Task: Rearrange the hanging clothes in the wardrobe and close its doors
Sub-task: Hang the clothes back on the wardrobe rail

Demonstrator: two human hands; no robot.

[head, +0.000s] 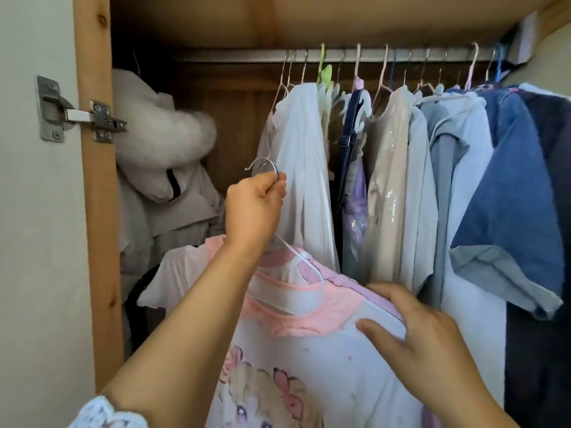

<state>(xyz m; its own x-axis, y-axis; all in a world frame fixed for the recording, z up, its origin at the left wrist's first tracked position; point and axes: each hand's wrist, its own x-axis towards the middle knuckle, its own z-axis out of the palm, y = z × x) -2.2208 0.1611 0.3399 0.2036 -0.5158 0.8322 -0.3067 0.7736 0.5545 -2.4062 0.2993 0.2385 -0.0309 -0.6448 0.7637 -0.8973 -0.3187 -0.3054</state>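
Both hands are busy with a bunch of garments held off the rail. Nearest, the right hand [414, 322] lies on the shoulder of a white T-shirt with pink trim [309, 350], its fingers and thumb loosely curved over the fabric and the white hanger [304, 261] beneath it; whether it grips or merely steadies cannot be told. A printed figure with pink bows shows on the shirt's front. A second pale shirt with a short sleeve [167, 279] hangs just behind, to the left of the forearm. Higher up, the left hand [253, 208] is closed tightly around several metal hanger hooks [265, 169] gathered together, held in front of the wardrobe opening and well below the rail.

Further in, the steel rail [340, 54] runs across under the wooden top, and the hanging clothes are crowded on its right part: a white blouse [299, 168], a navy strapped piece [350, 143] over something lilac, a beige sequinned top [389, 168], a grey-blue shirt [448, 156] and a denim garment [513, 186]. At the left back sits a pale coat with a fluffy fur hood [163, 140]. A metal hinge [77, 114] joins the wooden frame [95, 180] to the open door at the far left.
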